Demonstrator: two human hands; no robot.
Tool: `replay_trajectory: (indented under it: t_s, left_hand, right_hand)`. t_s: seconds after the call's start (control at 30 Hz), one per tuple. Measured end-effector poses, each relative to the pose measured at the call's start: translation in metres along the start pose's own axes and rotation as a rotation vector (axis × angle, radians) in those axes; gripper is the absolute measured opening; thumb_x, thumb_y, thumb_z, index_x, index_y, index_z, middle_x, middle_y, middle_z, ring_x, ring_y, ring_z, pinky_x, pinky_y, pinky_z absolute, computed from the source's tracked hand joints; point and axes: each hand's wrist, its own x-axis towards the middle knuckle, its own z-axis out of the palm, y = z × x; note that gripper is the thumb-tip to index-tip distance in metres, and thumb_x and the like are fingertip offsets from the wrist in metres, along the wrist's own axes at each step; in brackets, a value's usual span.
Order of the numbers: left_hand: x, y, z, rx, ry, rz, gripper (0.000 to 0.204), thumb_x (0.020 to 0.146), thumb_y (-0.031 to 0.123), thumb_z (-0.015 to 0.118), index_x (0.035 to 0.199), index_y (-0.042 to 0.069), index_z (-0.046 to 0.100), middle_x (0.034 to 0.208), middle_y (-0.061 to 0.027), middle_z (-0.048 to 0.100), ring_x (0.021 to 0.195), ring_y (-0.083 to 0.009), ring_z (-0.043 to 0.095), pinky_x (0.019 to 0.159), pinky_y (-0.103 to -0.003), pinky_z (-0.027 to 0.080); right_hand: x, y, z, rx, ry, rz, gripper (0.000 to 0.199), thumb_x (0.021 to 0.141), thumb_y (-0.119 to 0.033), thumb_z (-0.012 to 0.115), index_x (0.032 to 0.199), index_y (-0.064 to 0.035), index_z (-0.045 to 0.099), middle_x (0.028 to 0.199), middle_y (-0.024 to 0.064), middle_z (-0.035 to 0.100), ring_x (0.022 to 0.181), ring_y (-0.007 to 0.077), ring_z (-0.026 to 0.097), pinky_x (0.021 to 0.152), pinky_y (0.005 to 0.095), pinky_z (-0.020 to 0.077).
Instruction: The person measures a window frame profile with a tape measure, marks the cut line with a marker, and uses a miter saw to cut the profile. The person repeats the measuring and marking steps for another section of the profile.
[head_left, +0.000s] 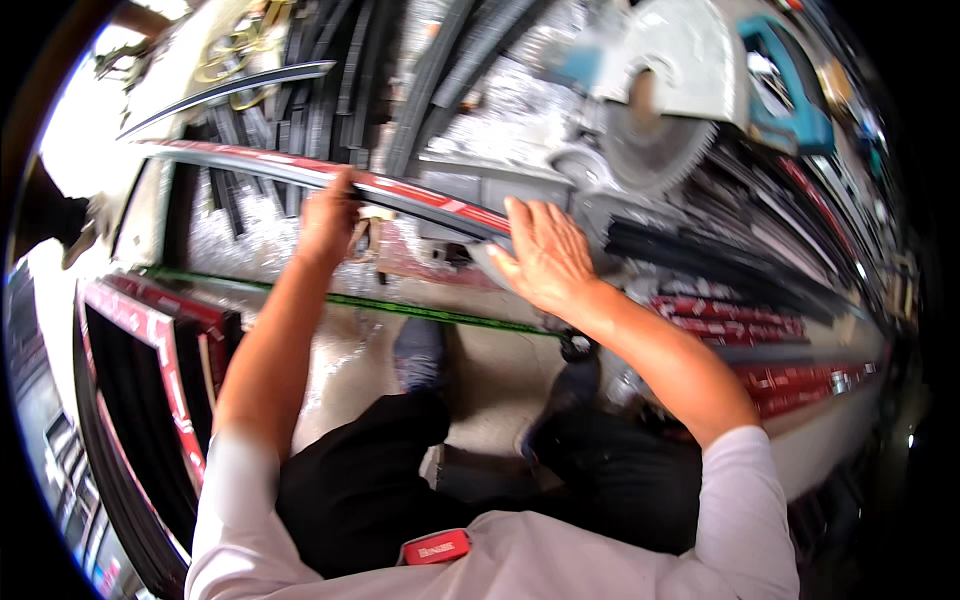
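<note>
A long dark profile bar (430, 203) with a red-and-white film along its top lies across in front of me. My left hand (328, 222) is closed around the bar near its middle. At the bar's right end, my right hand (548, 252) rests with its fingers stretched out and thumb apart, touching the end. Just beyond and to the right of that hand stands a mitre saw, its toothed round blade (660, 155) below a white guard (690, 60). The saw's teal handle (800, 95) is at the far right.
Dark offcut strips (340, 90) lie at the back left. Several dark and red-filmed profiles (790, 215) are stacked at the right. Film-wrapped frames (150, 340) stand at my left. A green-edged bar (420, 315) crosses above my shoes (420, 355).
</note>
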Motion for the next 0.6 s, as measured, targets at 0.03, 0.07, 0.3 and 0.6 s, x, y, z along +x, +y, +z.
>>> replay_trajectory:
  t_s: [0.03, 0.07, 0.3, 0.6]
  left_hand:
    - [0.018, 0.005, -0.018, -0.040, 0.005, -0.001, 0.026, 0.090, 0.031, 0.077, 0.078, 0.012, 0.065, 0.060, 0.0018, 0.049, 0.050, -0.0101, 0.046, 0.046, -0.027, 0.035]
    - [0.039, 0.008, -0.034, -0.079, 0.018, 0.000, 0.025, 0.090, 0.031, 0.077, 0.081, 0.011, 0.065, 0.061, 0.0016, 0.050, 0.051, -0.0096, 0.047, 0.045, -0.026, 0.035]
    - [0.106, 0.050, -0.043, -0.257, -0.023, 0.089, 0.021, 0.098, 0.027, 0.074, 0.101, 0.008, 0.066, 0.078, -0.0020, 0.062, 0.062, -0.0119, 0.060, 0.053, -0.023, 0.054]
    - [0.090, 0.041, -0.026, 0.070, -0.068, 0.144, 0.030, 0.100, 0.026, 0.068, 0.114, 0.000, 0.062, 0.095, -0.0043, 0.068, 0.084, -0.0127, 0.068, 0.080, -0.027, 0.060]
  right_hand:
    - [-0.007, 0.004, -0.003, -0.001, 0.045, -0.020, 0.055, 0.089, -0.033, 0.075, 0.127, 0.0013, 0.053, 0.117, 0.0203, 0.060, 0.106, 0.0375, 0.060, 0.089, 0.0494, 0.0505]
    - [-0.013, 0.006, -0.005, 0.004, 0.088, -0.046, 0.056, 0.089, -0.034, 0.075, 0.125, 0.0020, 0.053, 0.115, 0.0204, 0.059, 0.107, 0.0360, 0.059, 0.090, 0.0489, 0.0500]
    - [-0.079, 0.096, -0.012, -0.082, 0.169, 0.238, 0.039, 0.092, -0.019, 0.069, 0.125, -0.0021, 0.058, 0.118, 0.0202, 0.062, 0.111, 0.0395, 0.060, 0.098, 0.0470, 0.0503]
    - [-0.127, 0.217, -0.015, -0.261, 0.019, 0.482, 0.066, 0.081, -0.016, 0.072, 0.143, -0.0027, 0.052, 0.145, 0.0186, 0.053, 0.133, 0.0388, 0.049, 0.114, 0.0465, 0.0405]
